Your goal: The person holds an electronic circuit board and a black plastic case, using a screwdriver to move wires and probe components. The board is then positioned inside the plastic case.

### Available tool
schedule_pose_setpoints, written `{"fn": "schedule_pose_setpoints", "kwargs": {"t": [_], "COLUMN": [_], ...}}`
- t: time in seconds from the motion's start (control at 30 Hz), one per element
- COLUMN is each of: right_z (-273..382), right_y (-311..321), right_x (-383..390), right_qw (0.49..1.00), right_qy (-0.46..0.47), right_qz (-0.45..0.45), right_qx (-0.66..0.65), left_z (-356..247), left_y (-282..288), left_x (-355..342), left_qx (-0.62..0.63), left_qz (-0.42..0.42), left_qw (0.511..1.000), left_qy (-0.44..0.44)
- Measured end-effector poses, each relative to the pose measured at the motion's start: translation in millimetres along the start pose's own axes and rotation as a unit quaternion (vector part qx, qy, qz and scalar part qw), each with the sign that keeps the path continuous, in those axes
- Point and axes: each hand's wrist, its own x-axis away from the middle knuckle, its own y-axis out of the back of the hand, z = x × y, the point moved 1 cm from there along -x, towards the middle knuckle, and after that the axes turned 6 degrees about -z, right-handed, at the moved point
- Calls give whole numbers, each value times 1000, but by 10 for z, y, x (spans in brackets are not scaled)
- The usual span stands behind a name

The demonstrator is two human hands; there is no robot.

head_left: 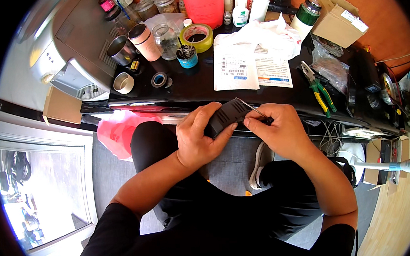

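Observation:
My left hand (198,137) is closed around a black plastic box (228,115) with vent slots, held tilted above my lap, just off the desk's front edge. The fingers of my right hand (280,129) pinch a thin metal rod tool (249,105) with a dark end. Its shaft slants across the right end of the box, and its tip is near the top corner. Whether the tip touches the box I cannot tell. My right fingers cover most of the tool's dark end.
On the black desk (183,93) lie green-and-yellow pliers (320,90), a white plastic bag (236,60), a roll of yellow tape (197,37) and a small blue tin (187,57). A pink tumbler (144,41), a red tub (203,7) and a cardboard box (341,18) stand farther back. A pink bag (121,133) hangs below.

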Motion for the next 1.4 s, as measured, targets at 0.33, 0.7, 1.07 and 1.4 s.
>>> {"fn": "schedule_pose_setpoints", "kwargs": {"t": [0.33,0.7,1.07,1.4], "right_z": [-88,-308,-205,-37], "right_y": [-193,-298,-228,-297], "right_x": [33,-50,-45,102], "right_qw": [997,947,993,987], "right_qy": [-75,-211,-87,66], "right_qz": [-9,17,-12,-122], "right_qx": [-19,-243,-85,82], "left_z": [-5,-19,27,-8], "left_y": [-16,-108,-88,-50], "left_x": [38,49,39,-19], "left_qx": [-32,-31,-46,-58], "left_qz": [17,-3,23,10], "left_qw": [999,998,998,998], "left_qy": [10,48,34,-19]}}
